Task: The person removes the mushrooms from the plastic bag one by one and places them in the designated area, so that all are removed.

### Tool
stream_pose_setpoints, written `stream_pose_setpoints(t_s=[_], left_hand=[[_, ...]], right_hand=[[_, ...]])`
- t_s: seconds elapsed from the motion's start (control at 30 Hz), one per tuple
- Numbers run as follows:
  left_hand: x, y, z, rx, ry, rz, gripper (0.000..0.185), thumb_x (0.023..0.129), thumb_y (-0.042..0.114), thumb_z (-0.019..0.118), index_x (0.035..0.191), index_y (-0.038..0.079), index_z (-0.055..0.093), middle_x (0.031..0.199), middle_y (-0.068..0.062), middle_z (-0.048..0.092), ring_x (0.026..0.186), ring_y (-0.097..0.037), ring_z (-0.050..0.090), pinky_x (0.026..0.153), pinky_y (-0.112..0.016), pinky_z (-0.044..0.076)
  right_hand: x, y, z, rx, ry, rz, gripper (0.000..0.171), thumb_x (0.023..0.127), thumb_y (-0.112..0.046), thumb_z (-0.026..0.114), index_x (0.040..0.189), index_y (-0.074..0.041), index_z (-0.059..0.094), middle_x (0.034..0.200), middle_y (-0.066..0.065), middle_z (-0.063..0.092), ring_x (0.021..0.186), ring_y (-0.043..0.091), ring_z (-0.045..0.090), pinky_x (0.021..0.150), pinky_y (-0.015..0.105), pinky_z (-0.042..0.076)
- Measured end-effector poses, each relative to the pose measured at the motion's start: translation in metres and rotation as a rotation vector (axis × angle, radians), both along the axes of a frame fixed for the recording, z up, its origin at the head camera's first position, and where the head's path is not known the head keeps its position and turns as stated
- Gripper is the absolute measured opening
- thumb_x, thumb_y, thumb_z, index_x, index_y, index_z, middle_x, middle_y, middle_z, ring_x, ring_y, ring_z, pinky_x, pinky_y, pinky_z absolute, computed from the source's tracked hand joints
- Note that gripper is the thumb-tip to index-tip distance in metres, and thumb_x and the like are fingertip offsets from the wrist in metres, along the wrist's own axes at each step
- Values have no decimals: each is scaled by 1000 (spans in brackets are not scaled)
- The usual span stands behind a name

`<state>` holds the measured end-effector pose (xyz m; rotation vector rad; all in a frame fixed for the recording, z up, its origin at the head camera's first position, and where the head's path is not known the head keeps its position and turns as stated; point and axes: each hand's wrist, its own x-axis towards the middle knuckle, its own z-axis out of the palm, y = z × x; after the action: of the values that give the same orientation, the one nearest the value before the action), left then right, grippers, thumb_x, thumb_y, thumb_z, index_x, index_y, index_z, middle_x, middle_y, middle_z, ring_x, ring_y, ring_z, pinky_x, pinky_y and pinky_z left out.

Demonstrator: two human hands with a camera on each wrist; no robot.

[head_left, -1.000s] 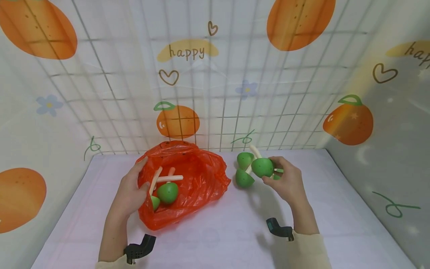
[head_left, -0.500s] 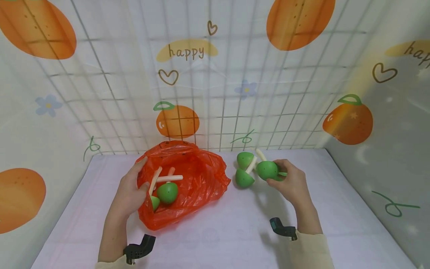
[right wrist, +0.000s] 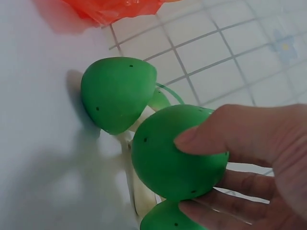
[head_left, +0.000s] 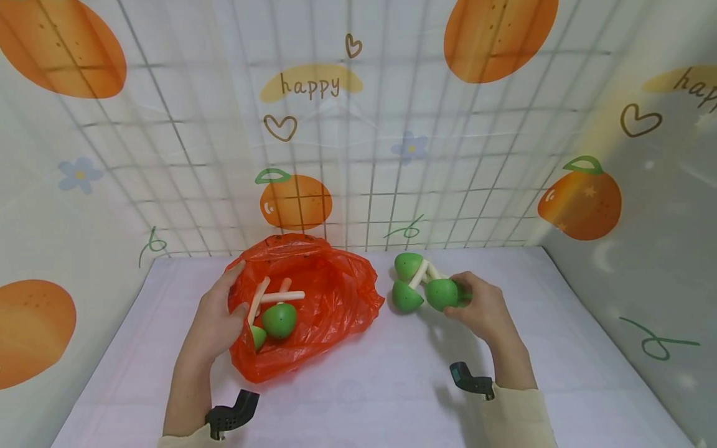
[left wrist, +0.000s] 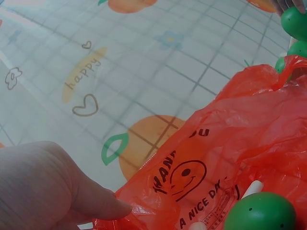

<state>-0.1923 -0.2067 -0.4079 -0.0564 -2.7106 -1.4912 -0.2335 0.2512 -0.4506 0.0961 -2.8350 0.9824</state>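
My left hand (head_left: 215,320) grips the left edge of a red plastic bag (head_left: 342,305), which lies with its mouth spread open toward me. Inside the bag are green-capped toy mushrooms (head_left: 279,321) with pale stems. On the right, my right hand (head_left: 483,305) holds another toy mushroom (head_left: 441,294) by its green domed cap. In the right wrist view the thumb presses on top of this cap (right wrist: 177,158) and fingers curl beneath it. Close to it lie a front toy mushroom (head_left: 407,297) and a back one (head_left: 408,266), stems crossing. A further green cap (right wrist: 170,218) shows below the fingers.
A pale cloth covers the table (head_left: 358,404). Behind stands a white wire grid (head_left: 381,205) draped with a sheer curtain printed with oranges; similar curtain hangs at both sides. Dark camera mounts (head_left: 234,414) sit on both wrists.
My right hand has moved slightly right and down with the toy mushroom, bringing it lower beside the others. The left hand and bag have stayed in place.
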Motion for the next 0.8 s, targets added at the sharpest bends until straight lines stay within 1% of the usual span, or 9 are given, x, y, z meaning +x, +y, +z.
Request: stream_pose_setpoints(t_s=[0.13, 0.37, 0.57, 0.8], left_hand=[[0, 0, -1, 1, 4, -1, 78, 99, -8, 58, 168, 12, 26, 167, -18, 33, 149, -43, 34, 104, -60, 48], [0, -1, -2, -4, 39, -5, 76, 98, -11, 56, 166, 7, 29, 166, -20, 34, 149, -44, 35, 109, -61, 45], [0, -2, -2, -11, 29, 0, 76, 99, -10, 57, 167, 9, 28, 167, -19, 33, 150, -44, 34, 109, -61, 45], [0, -2, -2, -7, 32, -1, 76, 99, -10, 57, 167, 9, 28, 167, -19, 33, 150, -43, 33, 109, -61, 44]], right_hand=[[1, 1, -2, 12, 4, 22, 62, 78, -5, 87, 132, 7, 59, 131, 30, 64, 117, 48, 62, 100, 65, 50], [-2, 1, -9, 41, 9, 37, 62, 76, -3, 89, 130, 7, 60, 126, 28, 65, 114, 46, 62, 98, 63, 52], [-5, 0, -12, 74, 1, 61, 61, 74, -3, 90, 128, 6, 62, 125, 26, 67, 113, 44, 62, 96, 64, 51], [-7, 2, -15, 100, -36, 85, 59, 72, -3, 90, 125, 5, 64, 120, 24, 68, 108, 42, 63, 93, 63, 52]])
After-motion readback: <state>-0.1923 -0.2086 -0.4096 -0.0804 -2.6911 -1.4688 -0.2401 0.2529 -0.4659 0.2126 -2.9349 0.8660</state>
